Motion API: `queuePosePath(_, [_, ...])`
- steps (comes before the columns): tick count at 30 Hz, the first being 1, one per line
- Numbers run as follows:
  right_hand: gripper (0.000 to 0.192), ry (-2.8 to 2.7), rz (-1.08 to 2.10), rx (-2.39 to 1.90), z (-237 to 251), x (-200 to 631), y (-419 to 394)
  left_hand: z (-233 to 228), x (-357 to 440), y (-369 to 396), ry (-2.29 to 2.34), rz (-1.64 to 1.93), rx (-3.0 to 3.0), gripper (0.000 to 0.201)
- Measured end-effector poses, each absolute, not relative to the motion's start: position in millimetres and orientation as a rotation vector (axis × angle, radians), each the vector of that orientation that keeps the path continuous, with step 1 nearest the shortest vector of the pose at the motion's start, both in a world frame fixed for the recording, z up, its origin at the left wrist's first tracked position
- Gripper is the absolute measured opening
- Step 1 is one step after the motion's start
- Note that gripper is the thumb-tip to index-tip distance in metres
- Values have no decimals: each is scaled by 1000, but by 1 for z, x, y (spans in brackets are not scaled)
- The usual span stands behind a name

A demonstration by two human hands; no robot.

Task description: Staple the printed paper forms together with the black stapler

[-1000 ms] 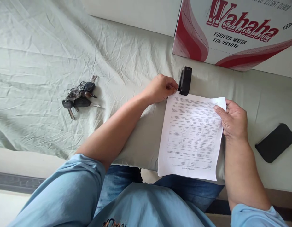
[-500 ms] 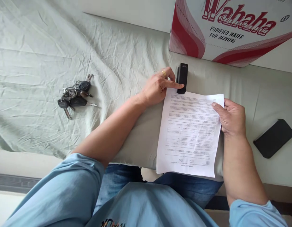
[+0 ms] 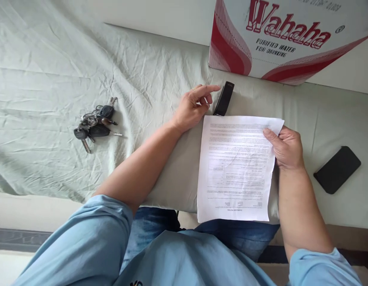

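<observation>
A black stapler lies slanted on the cloth, its near end at the top edge of the printed paper. Just left of the stapler is my left hand, its index finger stretched out towards the stapler's far end and the other fingers loosely bent. Nothing is held in it; whether a fingertip touches the stapler I cannot tell. My right hand pinches the paper's upper right corner, thumb on top and fingers beneath. The sheet's lower end hangs over the table edge above my lap.
A bunch of keys lies on the wrinkled pale green cloth at left. Beyond the stapler stands a red and white water carton. To the right of my right hand is a black phone-like slab.
My left index finger has come off the stapler's near end and now points along its left side. The stapler has turned to a slant, and the paper has shifted slightly.
</observation>
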State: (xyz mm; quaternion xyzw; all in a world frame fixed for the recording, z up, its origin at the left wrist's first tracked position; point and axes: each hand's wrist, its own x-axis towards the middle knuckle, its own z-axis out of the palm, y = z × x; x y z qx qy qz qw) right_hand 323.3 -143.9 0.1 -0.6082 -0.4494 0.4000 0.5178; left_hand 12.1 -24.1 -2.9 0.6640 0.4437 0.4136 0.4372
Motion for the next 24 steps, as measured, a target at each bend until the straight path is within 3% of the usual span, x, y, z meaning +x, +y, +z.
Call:
queuePosePath(6, [39, -1045, 978, -1368, 32, 317, -152, -6, 19, -16, 1201, 1057, 1394, 14])
queuePosePath(9, [39, -1018, 915, -1347, 37, 320, -148, -1, 20, -12, 1216, 1051, 1206, 14])
queuePosePath(12, [41, -978, 888, -1376, 28, 324, -142, 9, 17, -19, 1207, 901, 1047, 25])
queuePosePath(15, [44, -974, 867, -1404, 10, 328, -139, 16, 13, -44, 1151, 780, 1023, 50])
queuePosePath(19, [43, -1014, 753, -1425, -10, 332, -143, 16, 9, -81, 1051, 840, 1128, 72])
queuePosePath(24, [38, -992, 675, -1461, -11, 335, -150, 10, 5, -94, 1084, 854, 1424, 45])
